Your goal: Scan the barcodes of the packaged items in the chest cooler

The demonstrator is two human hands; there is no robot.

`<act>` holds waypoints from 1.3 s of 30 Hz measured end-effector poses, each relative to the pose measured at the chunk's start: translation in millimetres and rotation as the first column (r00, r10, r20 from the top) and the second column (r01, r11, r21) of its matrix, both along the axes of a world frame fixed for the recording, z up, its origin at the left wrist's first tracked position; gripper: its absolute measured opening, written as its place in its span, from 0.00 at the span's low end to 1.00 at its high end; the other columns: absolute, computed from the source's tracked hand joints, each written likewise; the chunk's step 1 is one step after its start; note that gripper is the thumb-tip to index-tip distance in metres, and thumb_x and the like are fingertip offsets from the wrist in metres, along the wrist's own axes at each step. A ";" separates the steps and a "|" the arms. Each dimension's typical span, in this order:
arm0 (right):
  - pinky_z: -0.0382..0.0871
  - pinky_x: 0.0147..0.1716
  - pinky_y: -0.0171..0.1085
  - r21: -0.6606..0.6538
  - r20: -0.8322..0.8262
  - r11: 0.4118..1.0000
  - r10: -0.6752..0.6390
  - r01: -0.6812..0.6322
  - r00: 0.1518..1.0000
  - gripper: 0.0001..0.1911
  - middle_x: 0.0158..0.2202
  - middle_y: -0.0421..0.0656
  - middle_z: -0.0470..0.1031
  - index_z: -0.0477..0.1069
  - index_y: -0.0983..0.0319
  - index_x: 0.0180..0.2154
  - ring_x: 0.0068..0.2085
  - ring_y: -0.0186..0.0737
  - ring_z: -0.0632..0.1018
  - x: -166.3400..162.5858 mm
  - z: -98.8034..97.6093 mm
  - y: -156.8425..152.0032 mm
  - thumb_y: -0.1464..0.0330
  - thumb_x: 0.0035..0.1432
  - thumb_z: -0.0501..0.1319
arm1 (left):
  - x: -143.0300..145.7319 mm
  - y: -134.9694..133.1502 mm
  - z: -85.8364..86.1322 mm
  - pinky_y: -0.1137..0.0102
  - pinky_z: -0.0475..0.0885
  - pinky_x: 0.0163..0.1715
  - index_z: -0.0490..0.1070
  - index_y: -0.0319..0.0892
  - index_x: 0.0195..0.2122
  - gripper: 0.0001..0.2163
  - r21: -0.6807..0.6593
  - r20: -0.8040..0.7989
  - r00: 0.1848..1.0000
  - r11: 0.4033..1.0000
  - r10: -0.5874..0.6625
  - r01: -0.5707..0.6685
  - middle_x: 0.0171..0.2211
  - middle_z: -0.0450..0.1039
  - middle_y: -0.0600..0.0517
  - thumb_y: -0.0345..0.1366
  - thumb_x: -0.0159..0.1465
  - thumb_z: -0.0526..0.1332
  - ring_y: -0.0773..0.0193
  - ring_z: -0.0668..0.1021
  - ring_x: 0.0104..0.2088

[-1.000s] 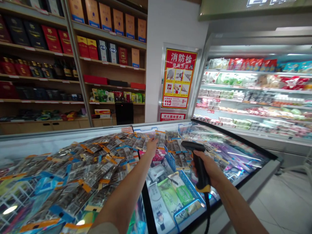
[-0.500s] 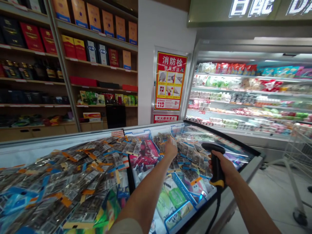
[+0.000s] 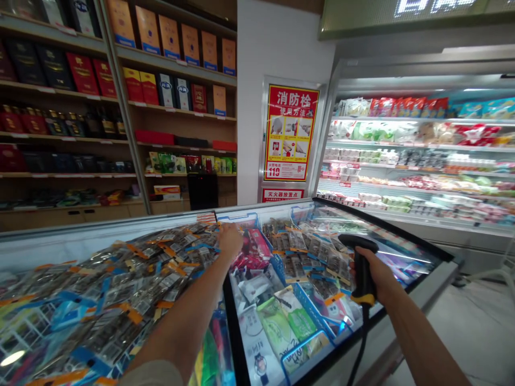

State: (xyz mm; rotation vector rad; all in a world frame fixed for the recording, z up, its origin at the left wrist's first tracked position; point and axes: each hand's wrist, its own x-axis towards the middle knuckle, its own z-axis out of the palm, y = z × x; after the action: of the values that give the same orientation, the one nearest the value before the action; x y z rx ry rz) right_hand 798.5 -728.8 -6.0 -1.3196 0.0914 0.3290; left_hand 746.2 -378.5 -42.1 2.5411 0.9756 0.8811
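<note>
My left hand [image 3: 229, 239] reaches far out over the chest freezer [image 3: 426, 279] and rests on the heap of clear packets with orange and blue labels [image 3: 132, 284], near the freezer's back edge. Its fingers point away and are hidden behind the back of the hand. My right hand [image 3: 378, 276] is wrapped round the grip of a black barcode scanner [image 3: 361, 266] with a yellow band, held upright over the freezer's right side. The scanner's cable hangs down below my wrist.
Blue wire baskets [image 3: 306, 305] in the freezer hold green and white frozen packs. Wooden shelves of boxed goods [image 3: 161, 91] line the back wall. A red fire-hydrant poster [image 3: 290, 134] hangs beside an open refrigerated case [image 3: 418, 161] on the right. Floor lies at lower right.
My left hand has moved left, from the packets in the freezer's middle right to the heap by the back edge. The scanner hand has stayed nearly still. The view has swung slightly.
</note>
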 end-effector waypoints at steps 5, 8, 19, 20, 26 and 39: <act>0.62 0.11 0.30 0.013 -0.005 0.999 0.040 -0.040 0.999 0.09 0.14 0.37 0.66 0.65 0.63 0.24 0.14 0.31 0.67 -9.0 1.5 14.7 0.63 0.49 0.58 | -23.2 31.5 -8.2 0.51 0.56 0.44 0.67 0.37 0.39 0.15 0.015 -0.070 0.994 0.997 0.080 -0.079 0.39 0.70 0.37 0.33 0.49 0.60 0.41 0.67 0.46; 0.61 0.10 0.30 -0.011 0.014 0.996 0.086 -0.086 0.996 0.10 0.14 0.37 0.66 0.65 0.63 0.24 0.14 0.31 0.67 -19.7 5.3 23.1 0.62 0.49 0.59 | -18.4 28.0 -12.7 0.51 0.53 0.46 0.68 0.39 0.38 0.12 0.079 -0.146 0.988 0.996 0.050 -0.039 0.38 0.71 0.39 0.32 0.51 0.58 0.45 0.67 0.46; 0.60 0.09 0.29 -0.027 0.062 0.979 0.202 -0.201 0.977 0.10 0.14 0.38 0.66 0.64 0.63 0.24 0.13 0.31 0.67 -51.0 19.7 45.4 0.63 0.50 0.57 | 4.8 8.9 -17.5 0.51 0.49 0.48 0.67 0.40 0.38 0.14 -0.008 -0.063 0.998 1.000 0.012 -0.013 0.33 0.73 0.40 0.34 0.49 0.60 0.47 0.68 0.46; 0.60 0.09 0.29 -0.026 0.059 0.979 0.203 -0.202 0.977 0.10 0.14 0.38 0.67 0.64 0.63 0.24 0.13 0.31 0.67 -51.6 20.0 45.7 0.63 0.50 0.56 | 6.2 7.7 -17.9 0.51 0.50 0.48 0.67 0.40 0.38 0.14 -0.015 -0.072 0.997 1.000 0.008 -0.009 0.33 0.72 0.39 0.36 0.49 0.60 0.45 0.68 0.46; 0.60 0.09 0.29 -0.012 0.049 0.974 0.226 -0.225 0.973 0.10 0.15 0.37 0.67 0.64 0.63 0.25 0.13 0.31 0.67 -51.5 16.7 45.3 0.62 0.50 0.57 | 7.0 8.8 -19.2 0.52 0.50 0.48 0.69 0.43 0.31 0.15 -0.065 -0.067 0.997 0.997 -0.044 0.040 0.30 0.73 0.44 0.35 0.41 0.66 0.47 0.67 0.46; 0.59 0.09 0.29 -0.028 0.045 0.966 0.259 -0.258 0.965 0.10 0.14 0.37 0.66 0.64 0.63 0.24 0.13 0.31 0.66 -57.3 14.7 50.0 0.63 0.51 0.56 | 6.1 -2.0 -15.2 0.48 0.46 0.49 0.70 0.41 0.22 0.07 -0.039 -0.108 0.992 0.997 -0.064 0.060 0.37 0.71 0.40 0.35 0.42 0.65 0.43 0.64 0.48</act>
State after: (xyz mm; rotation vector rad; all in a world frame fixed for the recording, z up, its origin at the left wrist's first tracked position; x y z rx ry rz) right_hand 741.2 -678.8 8.7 -1.3624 -0.1195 0.5187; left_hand 752.3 -380.5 -57.4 2.5977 0.9289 0.7072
